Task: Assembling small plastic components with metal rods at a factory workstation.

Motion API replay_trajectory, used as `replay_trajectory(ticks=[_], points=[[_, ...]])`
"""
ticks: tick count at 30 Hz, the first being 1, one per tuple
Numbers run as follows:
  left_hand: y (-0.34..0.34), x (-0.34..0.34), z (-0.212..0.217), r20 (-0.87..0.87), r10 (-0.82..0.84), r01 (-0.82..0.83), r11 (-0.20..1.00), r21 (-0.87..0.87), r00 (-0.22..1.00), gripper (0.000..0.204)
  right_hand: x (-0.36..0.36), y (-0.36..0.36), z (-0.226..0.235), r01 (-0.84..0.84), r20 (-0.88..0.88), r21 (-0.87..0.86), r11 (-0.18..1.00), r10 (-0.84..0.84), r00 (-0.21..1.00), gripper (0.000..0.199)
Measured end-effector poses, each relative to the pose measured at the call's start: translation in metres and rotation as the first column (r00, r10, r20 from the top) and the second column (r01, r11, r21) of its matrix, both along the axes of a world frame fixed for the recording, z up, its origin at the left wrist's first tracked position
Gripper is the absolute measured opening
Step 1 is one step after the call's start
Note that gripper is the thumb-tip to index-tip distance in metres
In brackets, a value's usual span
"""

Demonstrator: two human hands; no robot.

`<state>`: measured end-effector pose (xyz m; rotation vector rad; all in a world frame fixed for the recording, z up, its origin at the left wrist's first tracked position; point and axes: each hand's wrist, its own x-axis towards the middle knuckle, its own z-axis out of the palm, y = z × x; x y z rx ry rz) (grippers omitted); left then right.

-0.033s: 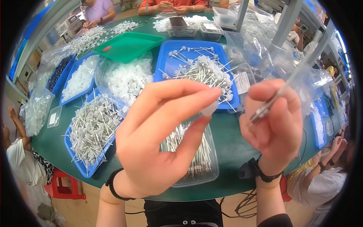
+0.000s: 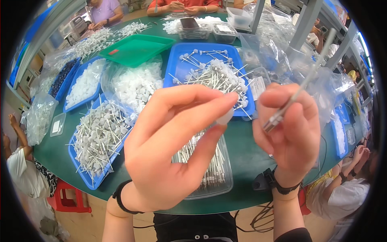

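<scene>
Blue trays [image 2: 177, 60] of pins sit behind. The left hand [image 2: 173, 149] pinches a white cap [image 2: 224, 117] — the right hand [image 2: 290, 133] grips a thin rod [image 2: 300, 90], probably metal, pointing up-right.

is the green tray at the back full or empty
Nearly empty: the green tray shows bare green floor, with only a small red mark near its left side.

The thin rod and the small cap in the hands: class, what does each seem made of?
Thin rod in the right hand: probably metal, grey and shiny with a bright glint. Small cap pinched by the left hand: likely plastic, milky white, matte, slightly translucent.
</scene>
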<state>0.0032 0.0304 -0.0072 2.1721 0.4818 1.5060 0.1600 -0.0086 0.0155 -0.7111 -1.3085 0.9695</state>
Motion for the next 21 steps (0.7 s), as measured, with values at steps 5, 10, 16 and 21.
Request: replay_trajectory(ticks=[5, 10, 16, 21], points=[[-0.008, 0.003, 0.000, 0.239, -0.102, 0.147, 0.973, -0.179, 0.966, 0.031, -0.011, 0.005, -0.009, 0.013, -0.038, 0.081, 0.997, -0.010, 0.999, 0.024], [-0.007, 0.001, -0.001, 0.262, -0.157, 0.211, 0.958, -0.194, 0.952, 0.034, -0.014, 0.005, -0.009, 0.082, 0.075, 0.241, 0.967, -0.103, 0.992, 0.022], [-0.013, 0.000, 0.004, 0.291, -0.153, 0.256, 0.898, -0.357, 0.944, 0.036, -0.007, 0.008, -0.009, 0.121, 0.194, 0.332, 0.935, -0.193, 0.962, 0.023], [-0.011, 0.001, 0.004, 0.360, -0.234, 0.386, 0.810, -0.442, 0.903, 0.037, -0.001, 0.005, -0.008, 0.165, 0.258, 0.414, 0.895, -0.289, 0.922, 0.021]])
